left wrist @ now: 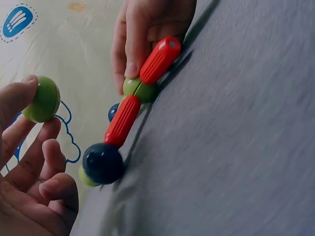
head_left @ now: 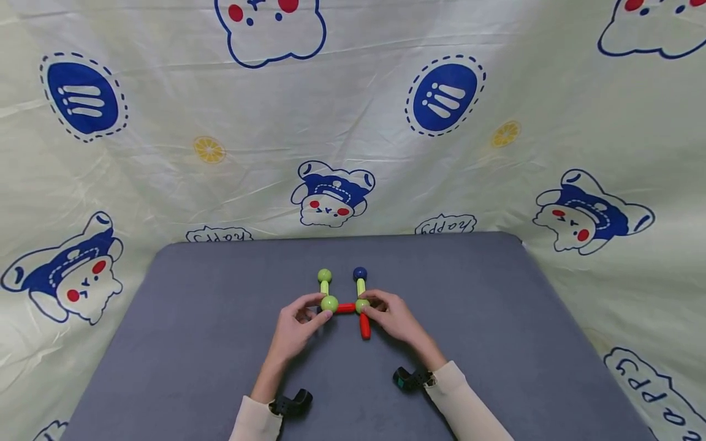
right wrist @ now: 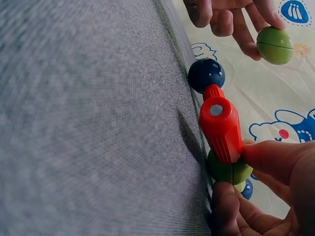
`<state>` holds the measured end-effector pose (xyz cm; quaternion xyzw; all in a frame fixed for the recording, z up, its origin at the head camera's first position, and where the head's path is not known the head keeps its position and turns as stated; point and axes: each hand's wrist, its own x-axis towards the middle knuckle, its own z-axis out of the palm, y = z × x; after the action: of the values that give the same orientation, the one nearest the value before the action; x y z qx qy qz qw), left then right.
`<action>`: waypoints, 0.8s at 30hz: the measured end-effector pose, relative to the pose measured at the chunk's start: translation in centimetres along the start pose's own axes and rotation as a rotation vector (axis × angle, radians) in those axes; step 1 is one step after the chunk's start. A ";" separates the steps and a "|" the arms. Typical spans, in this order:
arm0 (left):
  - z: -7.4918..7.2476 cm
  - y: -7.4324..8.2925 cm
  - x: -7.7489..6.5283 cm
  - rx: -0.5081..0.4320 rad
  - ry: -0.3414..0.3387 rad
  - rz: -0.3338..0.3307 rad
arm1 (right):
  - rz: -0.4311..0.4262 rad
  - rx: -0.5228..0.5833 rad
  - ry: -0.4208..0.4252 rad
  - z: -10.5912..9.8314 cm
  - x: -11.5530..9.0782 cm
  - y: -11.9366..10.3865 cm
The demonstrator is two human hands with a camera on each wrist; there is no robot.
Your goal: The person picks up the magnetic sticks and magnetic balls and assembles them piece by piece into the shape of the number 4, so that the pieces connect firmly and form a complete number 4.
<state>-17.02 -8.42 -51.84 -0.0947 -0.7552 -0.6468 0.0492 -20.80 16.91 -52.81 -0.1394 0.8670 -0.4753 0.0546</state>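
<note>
My left hand point(head_left: 295, 327) pinches a loose green ball point(left wrist: 43, 100) between thumb and fingertips. In both wrist views, this ball is held apart from a dark blue ball point(right wrist: 206, 75), which lies lower, at one end of a red stick point(left wrist: 122, 122). The stick's other end meets a second green ball point(right wrist: 230, 167), gripped by the thumb and fingers of my right hand point(head_left: 394, 315). Another red stick point(head_left: 365, 326) points from that ball toward me. Yellow-green sticks point(head_left: 361, 287) reach back to a far green ball point(head_left: 325, 275) and a far blue ball point(head_left: 360, 273).
The joined pieces rest on a grey cloth-covered table point(head_left: 209, 343). Behind and beside it hangs a pale printed sheet point(head_left: 364, 171). Each wrist wears a black strap mount point(head_left: 292, 404).
</note>
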 end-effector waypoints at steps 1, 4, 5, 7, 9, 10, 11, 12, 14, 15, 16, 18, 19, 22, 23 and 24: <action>0.2 -0.1 -0.1 -0.014 -0.017 -0.005 | -0.001 0.000 0.003 -0.1 0.0 0.0; 0.7 -0.5 -0.4 -0.039 -0.079 -0.012 | -0.003 -0.007 0.002 -0.1 0.0 -0.1; 0.8 -0.7 -0.5 -0.048 -0.102 -0.007 | -0.003 -0.007 0.000 -0.1 0.1 -0.1; 1.0 -1.0 -0.6 -0.059 -0.141 -0.001 | 0.000 -0.007 0.001 -0.1 0.1 -0.1; 1.2 -1.2 -0.6 -0.059 -0.167 0.006 | 0.005 -0.008 0.001 -0.1 0.0 -0.1; 1.2 -1.1 -0.7 -0.060 -0.175 0.006 | 0.008 -0.007 0.003 -0.1 0.0 -0.1; 1.2 -1.1 -0.7 -0.060 -0.182 0.005 | 0.013 -0.006 0.004 0.0 0.0 0.0; 1.3 -1.1 -0.7 -0.059 -0.187 0.000 | 0.016 -0.004 0.006 0.0 0.0 0.0; 1.4 -1.0 -0.8 -0.064 -0.197 -0.010 | 0.019 -0.004 0.009 0.0 0.0 0.0; 1.4 -0.9 -0.8 -0.064 -0.204 -0.018 | 0.021 -0.002 0.010 0.0 0.0 0.1; 1.5 -0.9 -0.8 -0.064 -0.213 -0.026 | 0.023 -0.001 0.010 0.0 0.1 0.1; 1.5 -0.8 -0.9 -0.062 -0.234 -0.033 | 0.024 -0.004 0.010 0.0 0.1 0.0; 1.6 -0.8 -1.0 -0.062 -0.245 -0.035 | 0.026 -0.007 0.011 0.0 0.1 0.0; 1.7 -0.7 -1.1 -0.041 -0.275 -0.038 | 0.033 -0.009 0.010 0.0 0.0 0.0; 1.7 -0.7 -1.1 -0.031 -0.282 -0.033 | 0.032 -0.009 0.011 -0.1 0.0 0.0; 1.8 -0.6 -1.2 -0.021 -0.287 -0.031 | 0.034 -0.009 0.012 -0.1 0.0 0.0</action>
<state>-15.89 -6.85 -52.95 -0.1750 -0.7491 -0.6350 -0.0705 -20.83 16.95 -52.75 -0.1222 0.8716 -0.4713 0.0569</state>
